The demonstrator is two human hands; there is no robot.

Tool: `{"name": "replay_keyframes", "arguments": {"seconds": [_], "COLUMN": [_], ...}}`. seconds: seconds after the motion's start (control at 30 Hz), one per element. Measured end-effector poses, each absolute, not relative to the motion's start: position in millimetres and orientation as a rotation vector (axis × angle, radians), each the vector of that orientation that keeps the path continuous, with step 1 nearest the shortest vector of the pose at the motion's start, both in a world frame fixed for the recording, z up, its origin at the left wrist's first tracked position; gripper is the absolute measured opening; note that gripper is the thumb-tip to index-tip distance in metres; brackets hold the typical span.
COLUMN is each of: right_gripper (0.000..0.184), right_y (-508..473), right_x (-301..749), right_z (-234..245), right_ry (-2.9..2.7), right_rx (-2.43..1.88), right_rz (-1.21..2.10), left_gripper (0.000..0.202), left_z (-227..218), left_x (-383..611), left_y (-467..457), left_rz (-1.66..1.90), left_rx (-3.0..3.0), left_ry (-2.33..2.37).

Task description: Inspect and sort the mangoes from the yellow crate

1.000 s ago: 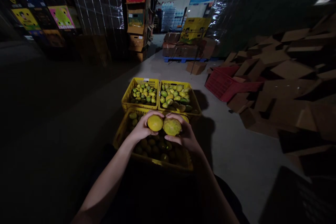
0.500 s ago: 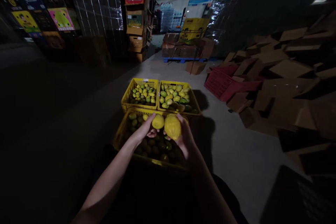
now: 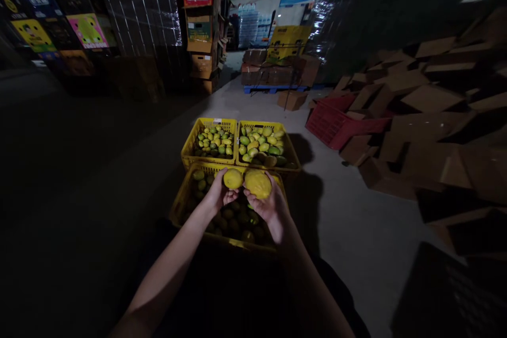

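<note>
My left hand (image 3: 217, 193) is closed around a smooth yellow lemon (image 3: 233, 179). In my right hand (image 3: 273, 203) lies a larger, bumpy yellow lemon (image 3: 258, 184), with the fingers curled under it. The two fruits are side by side above the near yellow crate (image 3: 180, 198), whose many lemons are in shadow. Behind it stand a left yellow crate (image 3: 190, 140) of small yellow and green lemons and a right yellow crate (image 3: 292, 150) of larger ones.
A red crate (image 3: 330, 121) lies tipped to the right, against a heap of cardboard boxes (image 3: 428, 137). Stacked cartons (image 3: 200, 34) rise at the back. Beyond the crates, a blue pallet (image 3: 273, 88) carries boxes on the grey floor (image 3: 332, 195).
The right hand has turned the larger lemon from upright to lying more sideways. The left hand's lemon has shifted slightly left and up. The view has moved a little.
</note>
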State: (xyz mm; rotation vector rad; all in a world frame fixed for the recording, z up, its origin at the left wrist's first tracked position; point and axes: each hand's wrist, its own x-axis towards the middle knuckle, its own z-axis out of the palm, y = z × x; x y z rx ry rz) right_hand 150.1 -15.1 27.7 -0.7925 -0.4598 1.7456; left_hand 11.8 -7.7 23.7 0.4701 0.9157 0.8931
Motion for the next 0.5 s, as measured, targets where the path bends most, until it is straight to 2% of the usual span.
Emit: {"name": "replay_keyframes", "arguments": {"seconds": [0.2, 0.3, 0.5], "right_gripper": [0.026, 0.025, 0.017], "right_y": [-15.5, -13.1, -10.6], "right_x": [156.4, 167.7, 196.7], "right_z": [30.5, 30.5, 29.4], "right_ry": [-0.236, -0.206, -0.004], "right_rx": [-0.624, -0.592, -0.775], "right_rz": [1.730, 1.728, 1.724], "left_gripper": [0.045, 0.037, 0.026], "left_z": [34.2, 26.8, -26.9], "left_x": [-1.3, -5.4, 9.4], "left_y": [-10.2, -13.0, -60.1], "left_rz": [1.090, 1.081, 0.546], "left_rx": [0.339, 0.568, 1.188], "left_ry": [0.731, 0.851, 0.873]}}
